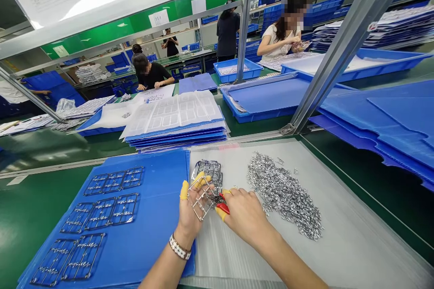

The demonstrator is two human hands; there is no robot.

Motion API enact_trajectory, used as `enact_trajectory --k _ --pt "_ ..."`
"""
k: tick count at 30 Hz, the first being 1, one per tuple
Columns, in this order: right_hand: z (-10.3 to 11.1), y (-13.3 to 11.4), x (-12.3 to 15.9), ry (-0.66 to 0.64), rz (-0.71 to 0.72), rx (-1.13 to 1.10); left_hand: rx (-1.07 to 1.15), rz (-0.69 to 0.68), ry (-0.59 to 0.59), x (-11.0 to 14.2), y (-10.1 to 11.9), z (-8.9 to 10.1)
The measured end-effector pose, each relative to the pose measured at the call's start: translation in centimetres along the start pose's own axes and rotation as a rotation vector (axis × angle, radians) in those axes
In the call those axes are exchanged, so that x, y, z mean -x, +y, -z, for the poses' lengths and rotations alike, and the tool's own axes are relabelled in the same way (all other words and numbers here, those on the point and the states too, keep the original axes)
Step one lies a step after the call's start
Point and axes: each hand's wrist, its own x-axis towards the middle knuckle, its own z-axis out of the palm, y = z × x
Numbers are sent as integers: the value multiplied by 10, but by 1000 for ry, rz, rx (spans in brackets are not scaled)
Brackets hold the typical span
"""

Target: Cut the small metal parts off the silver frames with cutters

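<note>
My left hand (191, 210), palm up with yellow finger covers, holds a small silver wire frame (202, 198) tilted over the palm. Yellow covers also show on my right hand (246, 214), whose fingers close on red-handled pliers (223, 208). Their tip meets the right side of the frame, though the contact point is too small to make out. Just behind my left fingers lies a pile of similar wire frames (214, 167). To the right spreads a heap of small silver metal pieces (285, 194).
Several dark wire frames lie in rows on the blue sheet (162, 226) at left. A grey-white sheet (251, 262) lies under the heap. Stacked sheets (176, 119), a blue tray (267, 95) and a metal post (346, 49) stand beyond. Other people work in the background.
</note>
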Motion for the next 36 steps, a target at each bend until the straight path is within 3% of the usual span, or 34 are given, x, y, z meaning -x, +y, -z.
enact_trajectory --k 14,26,36 --pt "1 -3 -3 -11 11 2 -156 -140 39 3 -8 -2" --pt "5 -10 7 -18 38 -48 -40 -99 84 -3 2 -2" --pt "3 -19 5 -33 64 -69 -111 -180 129 -4 -6 0"
